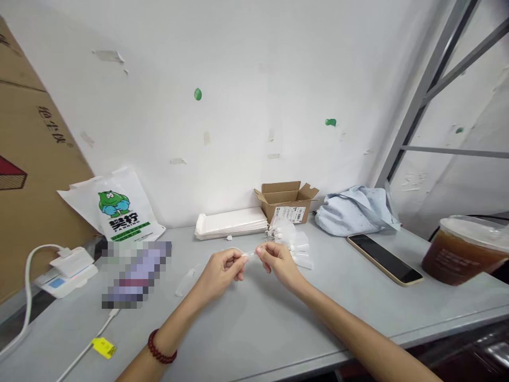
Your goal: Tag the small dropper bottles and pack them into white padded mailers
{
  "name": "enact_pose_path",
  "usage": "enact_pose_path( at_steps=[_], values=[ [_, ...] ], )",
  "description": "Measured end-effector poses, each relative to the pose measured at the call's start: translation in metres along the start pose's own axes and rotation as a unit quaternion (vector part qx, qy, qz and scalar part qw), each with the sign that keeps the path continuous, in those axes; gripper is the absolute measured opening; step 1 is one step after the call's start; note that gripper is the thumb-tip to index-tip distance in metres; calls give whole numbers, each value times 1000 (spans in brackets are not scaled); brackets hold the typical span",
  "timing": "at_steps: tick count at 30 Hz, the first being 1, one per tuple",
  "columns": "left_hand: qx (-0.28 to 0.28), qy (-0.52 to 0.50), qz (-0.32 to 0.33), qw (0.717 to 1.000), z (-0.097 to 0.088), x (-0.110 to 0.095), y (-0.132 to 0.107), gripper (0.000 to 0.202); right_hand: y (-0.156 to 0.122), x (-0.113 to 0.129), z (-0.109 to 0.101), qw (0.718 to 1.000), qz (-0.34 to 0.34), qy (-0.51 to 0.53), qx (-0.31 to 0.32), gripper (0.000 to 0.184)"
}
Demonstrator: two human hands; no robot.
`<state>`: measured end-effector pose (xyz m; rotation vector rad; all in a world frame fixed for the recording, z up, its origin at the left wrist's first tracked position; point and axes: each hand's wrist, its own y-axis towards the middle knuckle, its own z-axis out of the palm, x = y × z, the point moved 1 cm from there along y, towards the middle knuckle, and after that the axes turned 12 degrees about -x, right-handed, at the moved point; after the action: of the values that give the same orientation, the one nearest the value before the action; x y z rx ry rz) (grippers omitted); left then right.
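My left hand (pixel 226 271) is closed in a pinch on a small translucent white piece (pixel 251 254), too small to name. My right hand (pixel 279 261) pinches at the other end of it, with the fingertips of both hands close together above the table. Behind my right hand lies a fanned pile of clear and white plastic pieces (pixel 301 243). To the left of my left hand a flat clear plastic piece (pixel 186 280) rests on the table. One small white bit (pixel 229 238) lies just beyond my hands.
At the back stand a stack of white flat packs (pixel 233 222) and an open cardboard box (pixel 286 197). A blue cloth bag (pixel 353 209), a phone (pixel 385 260) and a drink cup (pixel 463 254) are right. Left are a printed plastic bag (pixel 119 207), a charger (pixel 71 270) and a cable (pixel 81 354).
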<state>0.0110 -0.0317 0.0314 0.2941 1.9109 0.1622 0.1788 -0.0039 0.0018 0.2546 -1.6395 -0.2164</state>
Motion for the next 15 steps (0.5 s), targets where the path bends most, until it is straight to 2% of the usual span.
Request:
enact_pose_path(
  at_steps=[9,15],
  values=[
    [5,15,-8,1000,0,7,3,30,3,-3,2,1000,10,6,13,41],
    [40,-26,-94,994,6,18,6,42,-1,-3,4,1000,-3,-7,17,39]
  ],
)
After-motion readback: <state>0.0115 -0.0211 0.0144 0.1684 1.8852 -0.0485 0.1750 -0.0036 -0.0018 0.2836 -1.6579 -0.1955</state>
